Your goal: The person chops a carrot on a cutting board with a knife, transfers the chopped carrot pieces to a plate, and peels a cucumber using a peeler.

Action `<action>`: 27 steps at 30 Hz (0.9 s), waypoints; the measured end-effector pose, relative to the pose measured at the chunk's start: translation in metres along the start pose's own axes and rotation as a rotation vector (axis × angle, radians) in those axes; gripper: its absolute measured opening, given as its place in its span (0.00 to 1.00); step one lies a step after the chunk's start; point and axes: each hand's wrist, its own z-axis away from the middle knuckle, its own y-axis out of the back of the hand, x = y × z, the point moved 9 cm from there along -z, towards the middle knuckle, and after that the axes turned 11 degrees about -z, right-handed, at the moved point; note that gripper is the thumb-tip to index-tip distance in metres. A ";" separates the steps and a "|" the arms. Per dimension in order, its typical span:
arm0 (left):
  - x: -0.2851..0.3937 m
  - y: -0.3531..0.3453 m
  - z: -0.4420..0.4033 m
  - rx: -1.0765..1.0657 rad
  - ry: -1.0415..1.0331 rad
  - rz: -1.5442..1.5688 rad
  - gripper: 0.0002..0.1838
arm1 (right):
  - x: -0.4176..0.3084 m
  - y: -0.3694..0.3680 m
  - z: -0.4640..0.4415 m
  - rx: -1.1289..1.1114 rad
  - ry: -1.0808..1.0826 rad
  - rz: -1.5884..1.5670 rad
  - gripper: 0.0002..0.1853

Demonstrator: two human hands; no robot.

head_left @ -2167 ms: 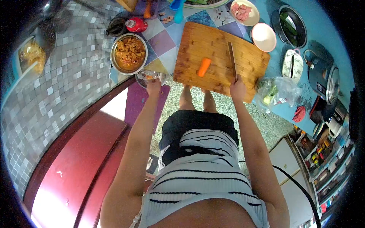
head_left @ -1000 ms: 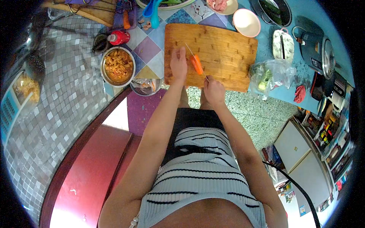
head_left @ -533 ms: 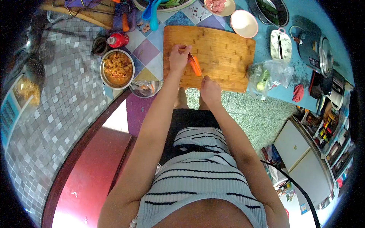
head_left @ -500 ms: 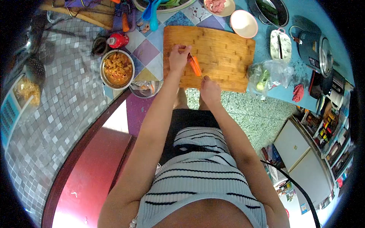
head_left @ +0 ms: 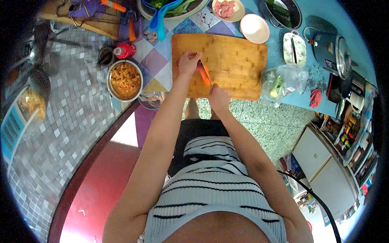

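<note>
My right hand (head_left: pixel 219 98) is closed round the handle end of a knife (head_left: pixel 211 85), at the front edge of the wooden cutting board (head_left: pixel 235 65). A long, narrow orange strip (head_left: pixel 204 75) runs along the knife toward my left hand. Whether it is the blade's colour or a piece of food beside it, I cannot tell. My left hand (head_left: pixel 189 63) is bent over the board's left part, fingers closed near the far end of the knife. A small dark reddish bit shows at its fingertips, too small to name.
Left of the board stand a bowl of sauced food (head_left: pixel 125 81) and a red bottle (head_left: pixel 125 50). Behind it are a bowl of raw meat (head_left: pixel 237 15) and a white bowl (head_left: pixel 255 28). A plastic bag of greens (head_left: pixel 279 85) and a rice cooker (head_left: pixel 330 50) are on the right.
The whole view has shifted slightly, with the board a little lower and further left. Both hands keep nearly the same place on the board, the knife still in my right hand.
</note>
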 end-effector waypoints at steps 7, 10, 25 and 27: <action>-0.005 -0.008 -0.005 -0.163 0.091 0.128 0.18 | 0.013 -0.015 -0.007 0.034 -0.004 0.004 0.09; 0.000 -0.007 -0.001 -0.153 0.082 0.098 0.19 | 0.013 -0.022 -0.010 0.039 0.065 0.004 0.09; -0.012 0.012 0.017 -0.003 -0.130 -0.202 0.17 | 0.030 -0.020 -0.013 0.013 0.046 -0.038 0.16; -0.028 0.017 0.017 0.044 -0.175 -0.313 0.16 | 0.031 -0.019 -0.017 -0.055 0.073 -0.004 0.16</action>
